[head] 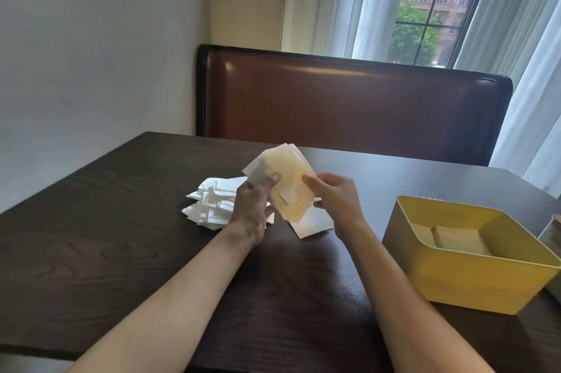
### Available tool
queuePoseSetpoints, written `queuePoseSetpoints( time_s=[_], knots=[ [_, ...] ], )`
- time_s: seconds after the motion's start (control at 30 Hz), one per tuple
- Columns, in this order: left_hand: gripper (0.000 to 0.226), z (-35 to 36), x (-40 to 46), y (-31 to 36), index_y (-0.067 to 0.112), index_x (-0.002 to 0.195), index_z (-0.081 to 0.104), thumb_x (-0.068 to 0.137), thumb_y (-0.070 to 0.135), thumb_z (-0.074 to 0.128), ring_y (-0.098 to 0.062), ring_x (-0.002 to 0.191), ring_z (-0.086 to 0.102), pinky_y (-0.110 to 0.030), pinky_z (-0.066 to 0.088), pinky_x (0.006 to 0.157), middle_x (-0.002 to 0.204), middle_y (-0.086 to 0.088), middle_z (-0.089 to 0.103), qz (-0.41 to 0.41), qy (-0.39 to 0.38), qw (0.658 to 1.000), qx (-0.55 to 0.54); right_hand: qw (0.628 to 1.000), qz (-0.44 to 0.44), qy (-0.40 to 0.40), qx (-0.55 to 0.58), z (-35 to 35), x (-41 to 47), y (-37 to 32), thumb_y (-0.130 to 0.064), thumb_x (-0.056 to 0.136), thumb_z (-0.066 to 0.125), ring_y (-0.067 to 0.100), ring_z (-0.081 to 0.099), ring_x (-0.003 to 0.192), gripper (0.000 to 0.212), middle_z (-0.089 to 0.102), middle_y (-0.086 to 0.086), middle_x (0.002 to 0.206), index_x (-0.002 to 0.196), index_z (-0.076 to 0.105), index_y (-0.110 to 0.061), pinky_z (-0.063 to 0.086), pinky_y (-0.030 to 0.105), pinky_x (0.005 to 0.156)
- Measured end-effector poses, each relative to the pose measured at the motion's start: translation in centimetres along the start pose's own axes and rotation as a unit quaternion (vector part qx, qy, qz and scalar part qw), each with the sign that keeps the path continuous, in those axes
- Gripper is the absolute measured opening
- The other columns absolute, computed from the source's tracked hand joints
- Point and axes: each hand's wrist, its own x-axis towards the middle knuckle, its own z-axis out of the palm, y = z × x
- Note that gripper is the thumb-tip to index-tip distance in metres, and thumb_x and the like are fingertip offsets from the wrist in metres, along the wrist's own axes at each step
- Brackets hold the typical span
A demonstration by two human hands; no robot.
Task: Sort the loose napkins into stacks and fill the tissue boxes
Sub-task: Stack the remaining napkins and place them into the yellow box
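Note:
A stack of napkins [288, 173], cream-coloured with white ones at its far side, is held up above the dark table [106, 236]. My left hand [253, 211] grips its left edge, thumb on the front. My right hand [337, 198] holds the right edge with fingers curled around it. A loose pile of white napkins [212, 204] lies on the table behind my left hand, and a few more white napkins [312, 222] lie under my hands. A yellow tissue box [473, 275] stands open at the right with a cream napkin stack [455, 240] inside.
A brown leather bench back [349, 105] runs along the far side of the table. A window with white curtains [364, 2] is behind it. Part of another box [552, 230] shows at the right edge.

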Motion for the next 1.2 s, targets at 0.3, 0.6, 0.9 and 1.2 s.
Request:
queuePoseSetpoints(
  time_s=[0.3, 0.6, 0.9, 1.2],
  knots=[
    [0.016, -0.3, 0.0, -0.2, 0.017, 0.105, 0.069, 0.089, 0.016, 0.073, -0.023, 0.093, 0.071, -0.038, 0.061, 0.073, 0.100, -0.006, 0.075, -0.026, 0.006, 0.998, 0.058, 0.994, -0.086, 0.028, -0.065, -0.1, 0.0, -0.3, -0.018, 0.090, 0.070, 0.006, 0.065, 0.086, 0.009, 0.067, -0.013, 0.093, 0.099, 0.071, -0.019, 0.050, 0.008, 0.061],
    [0.012, -0.5, 0.1, -0.1, 0.015, 0.100, 0.069, 0.088, 0.016, 0.072, -0.022, 0.086, 0.070, -0.039, 0.058, 0.078, 0.093, -0.005, 0.075, -0.040, -0.026, 0.997, 0.061, 0.984, -0.056, -0.067, -0.157, -0.1, -0.3, -0.6, -0.018, 0.100, 0.051, 0.032, 0.061, 0.083, 0.034, 0.063, 0.026, 0.102, 0.098, 0.067, 0.011, 0.053, 0.033, 0.070],
    [0.024, -0.4, -0.3, -0.2, 0.009, 0.110, 0.065, 0.087, 0.005, 0.070, -0.026, 0.086, 0.068, -0.047, 0.058, 0.080, 0.097, -0.011, 0.071, 0.041, -0.037, 0.998, 0.039, 0.995, 0.048, -0.090, -0.022, -1.1, -1.7, 0.4, -0.030, 0.092, 0.069, 0.017, 0.065, 0.101, 0.036, 0.065, 0.003, 0.117, 0.123, 0.057, -0.016, 0.055, 0.023, 0.072],
    [0.054, 0.2, -2.6, -0.4, 0.007, 0.128, 0.055, 0.075, 0.006, 0.064, -0.026, 0.100, 0.067, -0.040, 0.058, 0.083, 0.106, -0.012, 0.068, 0.054, -0.184, 0.981, 0.004, 0.965, 0.126, -0.124, 0.195, -3.2, -4.9, 0.1, -0.022, 0.092, 0.067, 0.024, 0.060, 0.116, 0.046, 0.061, 0.008, 0.128, 0.135, 0.051, -0.016, 0.058, 0.033, 0.081]
  ],
)
